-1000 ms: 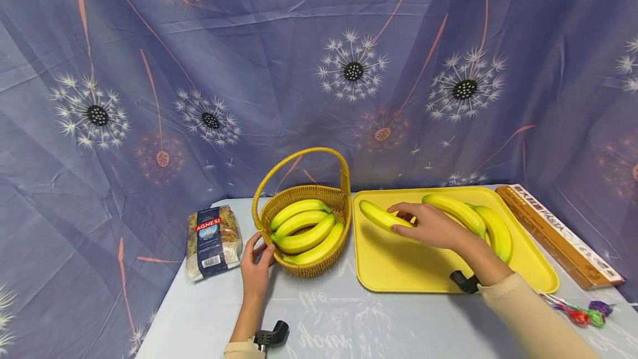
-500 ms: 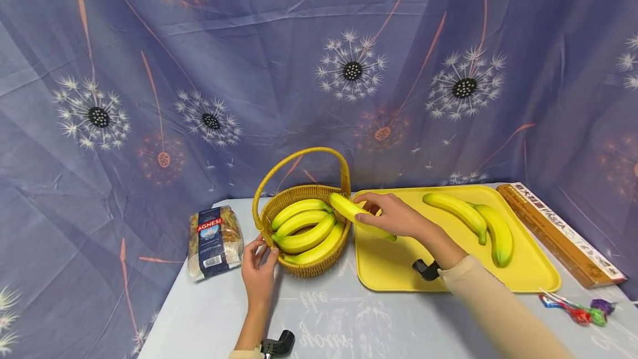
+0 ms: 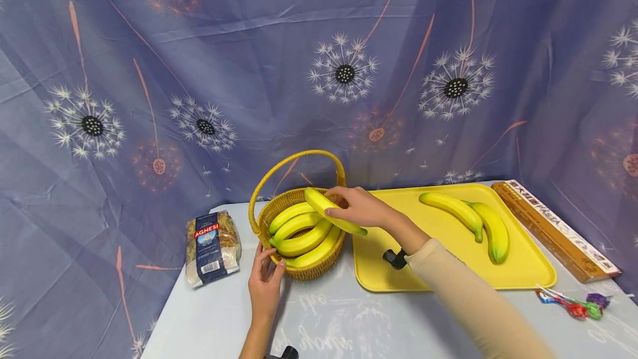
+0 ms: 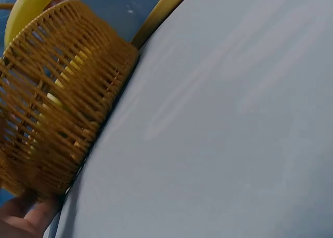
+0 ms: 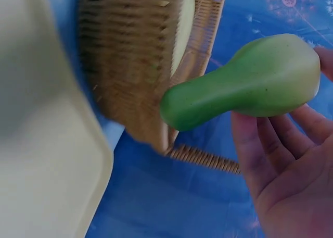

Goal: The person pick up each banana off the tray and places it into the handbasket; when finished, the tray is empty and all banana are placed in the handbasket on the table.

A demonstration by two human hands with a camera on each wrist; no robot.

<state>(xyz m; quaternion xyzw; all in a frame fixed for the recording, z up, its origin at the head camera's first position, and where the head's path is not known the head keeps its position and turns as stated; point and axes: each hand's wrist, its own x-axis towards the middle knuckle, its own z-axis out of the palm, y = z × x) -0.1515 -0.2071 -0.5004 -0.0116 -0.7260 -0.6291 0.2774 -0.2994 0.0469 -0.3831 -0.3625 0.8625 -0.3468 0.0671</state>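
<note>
A yellow banana is pinched between the thumb and fingers of my right hand, slanting over the right side of a wicker basket. In the right wrist view its green stem end points toward the basket's rim. Several bananas lie inside the basket, whose tall arched handle stands up. My left hand grips the basket at its front left rim. In the left wrist view, those fingers press on the woven wall.
A yellow tray to the right bears two more bananas. Beyond it lies a long pasta box, with several wrapped lollipops in front. A bag of pasta lies left of the basket. A patterned curtain hangs behind.
My right hand has carried the banana leftward from above the tray to over the basket. My left hand stays at the basket's rim, its thumb shifted slightly right. The view has turned slightly.
</note>
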